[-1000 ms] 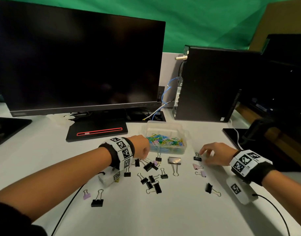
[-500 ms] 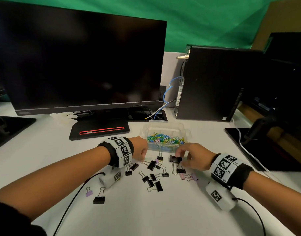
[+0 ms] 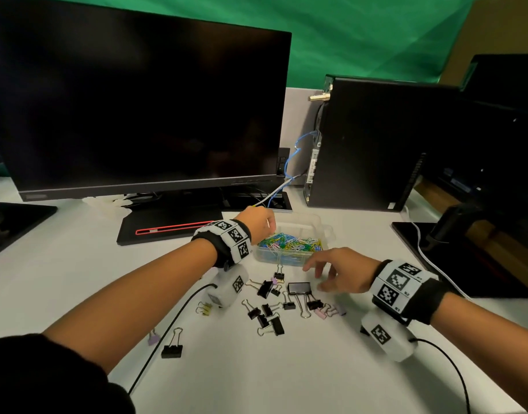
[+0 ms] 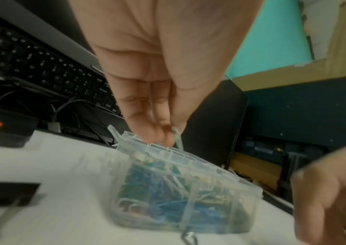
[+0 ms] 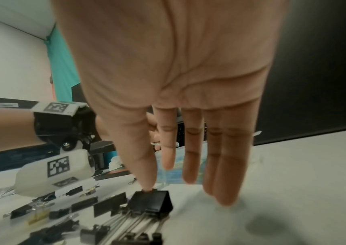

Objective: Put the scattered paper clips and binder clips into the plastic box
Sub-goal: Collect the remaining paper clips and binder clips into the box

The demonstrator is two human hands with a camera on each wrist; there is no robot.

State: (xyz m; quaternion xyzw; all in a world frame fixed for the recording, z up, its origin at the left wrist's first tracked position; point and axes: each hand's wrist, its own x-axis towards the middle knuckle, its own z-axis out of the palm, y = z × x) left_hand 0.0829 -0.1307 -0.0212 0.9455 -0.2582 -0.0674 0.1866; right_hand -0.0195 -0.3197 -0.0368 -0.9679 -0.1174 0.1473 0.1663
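Note:
A clear plastic box (image 3: pixel 327 231) full of coloured paper clips stands mid-table. My left hand (image 3: pixel 265 225) hovers over its left rear corner and pinches a pale paper clip (image 4: pixel 177 137) above the box rim (image 4: pixel 167 150). My right hand (image 3: pixel 315 277) is open with fingers spread, just in front of the box. Its thumb tip touches the top of a large black binder clip (image 5: pixel 151 201), also seen from the head (image 3: pixel 299 288). Several small black binder clips (image 3: pixel 268 319) and pink ones (image 3: pixel 321 312) lie scattered in front of the box.
A lone black binder clip (image 3: pixel 172 351), a lavender one (image 3: pixel 153 339) and a gold one (image 3: pixel 206 309) lie further left. A monitor (image 3: pixel 137 100) with its base (image 3: pixel 167 231) stands behind, a computer tower (image 3: pixel 370 144) at back right, and another monitor stand (image 3: pixel 454 222) on the right.
My left hand has lifted from the table to above the box with a paper clip. My right hand moved left to the pile, bringing small clips along, and has now spread its fingers.

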